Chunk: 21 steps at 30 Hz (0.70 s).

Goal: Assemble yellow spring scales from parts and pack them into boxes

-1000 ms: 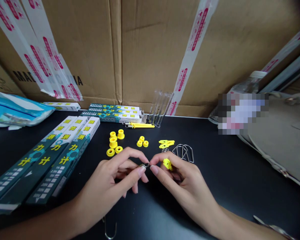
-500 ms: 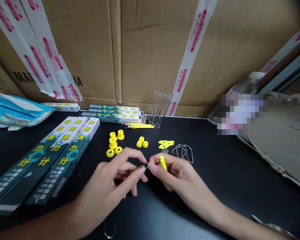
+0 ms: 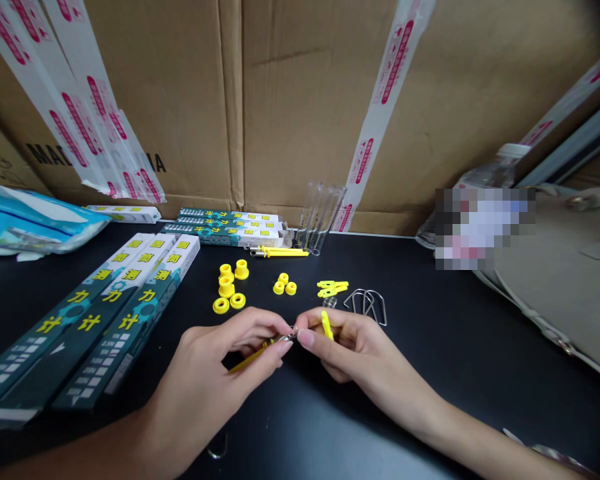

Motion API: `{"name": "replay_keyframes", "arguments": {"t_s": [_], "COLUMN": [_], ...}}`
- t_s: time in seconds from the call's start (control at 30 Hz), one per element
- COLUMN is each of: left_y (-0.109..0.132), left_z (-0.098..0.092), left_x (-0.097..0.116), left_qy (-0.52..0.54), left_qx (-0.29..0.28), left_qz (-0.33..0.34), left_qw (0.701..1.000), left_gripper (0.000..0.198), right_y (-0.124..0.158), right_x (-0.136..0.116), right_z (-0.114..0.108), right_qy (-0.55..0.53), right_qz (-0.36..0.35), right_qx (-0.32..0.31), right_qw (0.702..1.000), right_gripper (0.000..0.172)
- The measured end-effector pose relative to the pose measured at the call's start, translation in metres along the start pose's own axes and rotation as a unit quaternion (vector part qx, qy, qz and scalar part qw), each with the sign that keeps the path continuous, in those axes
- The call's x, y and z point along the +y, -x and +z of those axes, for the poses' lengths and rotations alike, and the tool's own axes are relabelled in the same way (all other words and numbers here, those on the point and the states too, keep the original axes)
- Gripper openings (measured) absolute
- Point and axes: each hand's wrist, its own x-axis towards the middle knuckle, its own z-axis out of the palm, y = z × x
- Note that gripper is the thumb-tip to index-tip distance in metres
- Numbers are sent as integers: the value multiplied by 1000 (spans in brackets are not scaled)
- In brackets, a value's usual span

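My left hand point(image 3: 215, 360) is closed on a thin yellow rod point(image 3: 250, 362) with a metal, spring-like end, which slants up toward the right. My right hand point(image 3: 363, 347) pinches a small metal ring point(image 3: 294, 331) against that end. A flat yellow plastic tab point(image 3: 327, 325) sticks up between the fingers of the same hand. Just where ring and rod meet, the fingertips hide the detail. Behind the hands lie yellow flanged bushings point(image 3: 226, 287), small yellow caps point(image 3: 279, 287), more yellow tabs point(image 3: 333, 292), small metal rings point(image 3: 329, 302) and bent wire hooks point(image 3: 367, 307).
Printed long boxes point(image 3: 125, 293) lie at left, with others point(image 3: 225, 230) at the back. Clear tubes point(image 3: 321, 217) stand beside yellow rods point(image 3: 285, 253). A bottle point(image 3: 487, 175) and grey bag point(image 3: 555, 267) occupy the right. One wire hook point(image 3: 220, 450) lies near the front. Cardboard point(image 3: 300, 100) forms the back.
The fingers of my left hand have drawn in and lowered slightly, and more of the yellow rod now shows under them. My right hand has barely moved.
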Motion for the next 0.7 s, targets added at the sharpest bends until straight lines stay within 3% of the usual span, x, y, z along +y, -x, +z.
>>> {"name": "replay_keyframes", "arguments": {"t_s": [0.3,0.47,0.7], "left_y": [-3,-5,-3], "left_z": [4,6,6], "left_x": [-7,-4,-5], "left_qy": [-7,-26,-27], "left_qx": [77,94,84], "left_qz": [56,71,67], "left_qw": [995,993,994], "left_gripper": [13,12,15], "right_y": [0,0,1], "right_x": [2,0,0], "right_z": [-1,2,2], "right_qy": [20,84,124], "right_qz": [3,-31,-36], "right_qx": [19,46,35], "right_qw": [1000,995,991], "right_gripper": [32,28,24]}}
